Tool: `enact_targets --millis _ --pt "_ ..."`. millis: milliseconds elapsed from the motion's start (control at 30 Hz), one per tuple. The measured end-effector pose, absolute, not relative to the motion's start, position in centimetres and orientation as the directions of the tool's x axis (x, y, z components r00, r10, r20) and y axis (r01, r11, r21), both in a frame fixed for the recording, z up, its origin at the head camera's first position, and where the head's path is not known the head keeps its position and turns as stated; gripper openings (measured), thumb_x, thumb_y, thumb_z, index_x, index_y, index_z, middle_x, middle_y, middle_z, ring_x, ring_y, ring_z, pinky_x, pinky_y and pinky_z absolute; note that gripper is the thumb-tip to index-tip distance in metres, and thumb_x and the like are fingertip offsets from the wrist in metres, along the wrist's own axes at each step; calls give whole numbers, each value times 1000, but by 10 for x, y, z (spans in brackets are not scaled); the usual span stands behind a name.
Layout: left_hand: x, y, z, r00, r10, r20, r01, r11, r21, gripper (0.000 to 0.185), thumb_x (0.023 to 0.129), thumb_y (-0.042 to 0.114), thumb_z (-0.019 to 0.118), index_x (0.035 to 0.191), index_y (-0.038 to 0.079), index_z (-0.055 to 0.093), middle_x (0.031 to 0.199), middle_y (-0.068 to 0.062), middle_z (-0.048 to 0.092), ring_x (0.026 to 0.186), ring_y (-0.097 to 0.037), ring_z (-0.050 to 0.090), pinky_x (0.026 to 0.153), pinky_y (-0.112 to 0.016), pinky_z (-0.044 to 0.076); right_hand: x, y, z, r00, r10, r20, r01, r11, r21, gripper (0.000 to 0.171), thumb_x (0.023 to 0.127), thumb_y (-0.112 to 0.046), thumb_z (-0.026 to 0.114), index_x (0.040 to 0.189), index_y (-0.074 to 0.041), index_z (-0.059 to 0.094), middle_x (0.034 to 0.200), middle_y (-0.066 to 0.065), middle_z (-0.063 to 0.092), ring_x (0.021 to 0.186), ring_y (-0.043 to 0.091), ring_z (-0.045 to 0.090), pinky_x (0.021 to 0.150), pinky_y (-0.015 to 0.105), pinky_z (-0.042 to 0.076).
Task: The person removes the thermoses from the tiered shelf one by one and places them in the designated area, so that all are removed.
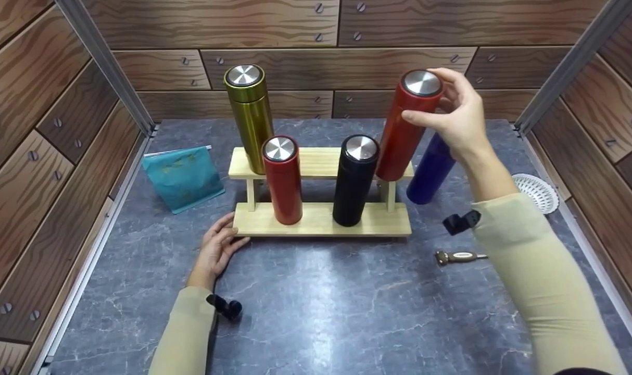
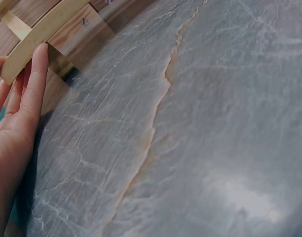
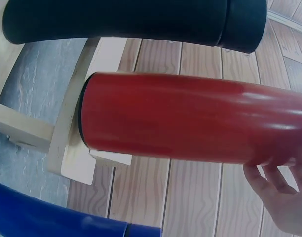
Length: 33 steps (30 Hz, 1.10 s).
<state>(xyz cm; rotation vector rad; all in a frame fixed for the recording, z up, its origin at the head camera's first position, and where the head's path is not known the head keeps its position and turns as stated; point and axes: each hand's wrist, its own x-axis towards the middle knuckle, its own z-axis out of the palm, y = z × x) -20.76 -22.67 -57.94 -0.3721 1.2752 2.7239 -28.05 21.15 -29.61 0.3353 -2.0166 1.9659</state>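
My right hand [image 1: 463, 119] grips a tall red thermos [image 1: 399, 133] near its silver lid, thumb on the near side. Its base is at the right end of the upper shelf of a two-step wooden rack [image 1: 318, 221]; the right wrist view shows the bottom right at the board. My left hand [image 1: 217, 250] holds the lower step's left end, thumb above and fingers beneath in the left wrist view. A gold thermos [image 1: 254, 125] stands on the upper step's left end. A second, shorter-looking red thermos [image 1: 283, 187] and a black thermos [image 1: 353, 187] stand upright on the lower step.
Behind my right wrist a blue thermos [image 1: 429, 174] stands on the table, partly hidden. A white woven basket [image 1: 540, 192] and a brown-handled tool [image 1: 459, 257] lie to the right. The teal pouch [image 1: 183, 177] is left of the rack. Wood-patterned panels enclose the table.
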Motion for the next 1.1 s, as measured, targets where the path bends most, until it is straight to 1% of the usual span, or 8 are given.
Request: enact_targets --millis 200,367,533,700,1100 --pt "-207 -228 -580 -966 -10 -260 -195 -633 749 43 87 -11 47 127 7 47 126 -13 44 94 -25 59 81 -45 53 -271 222 -295 -923 71 379 -381 -14 -924 70 55 5 86 118 -11 60 110 12 63 94 26 58 80 32 46" --pt "-207 -229 -580 -961 -9 -277 -205 -651 731 43 86 -12 47 124 7 50 125 -14 45 93 -25 60 81 -45 53 -264 235 -301 -920 91 382 -388 -60 -920 69 56 10 84 118 -9 59 110 13 62 93 27 58 77 31 48" --pt "-207 -229 -579 -961 0 -278 -212 -647 733 44 87 -11 46 127 6 47 125 -14 44 94 -26 59 82 -45 53 -258 246 -307 -908 123 401 -411 -75 -908 68 56 14 82 117 -8 60 109 13 63 93 25 58 77 30 48" --pt "-207 -229 -579 -958 -8 -287 -213 -648 731 44 88 -11 46 128 6 46 125 -14 44 94 -25 59 80 -44 54 -251 256 -310 -903 141 407 -421 -92 -902 69 56 17 80 117 -6 59 110 13 63 94 25 57 75 29 48" --pt "-207 -226 -578 -963 8 -271 -211 -650 730 47 88 -11 45 132 3 42 125 -15 42 95 -25 58 81 -44 53 -235 284 -317 -876 214 432 -453 -61 -889 68 55 20 79 116 -3 59 106 12 64 92 22 57 76 26 44"
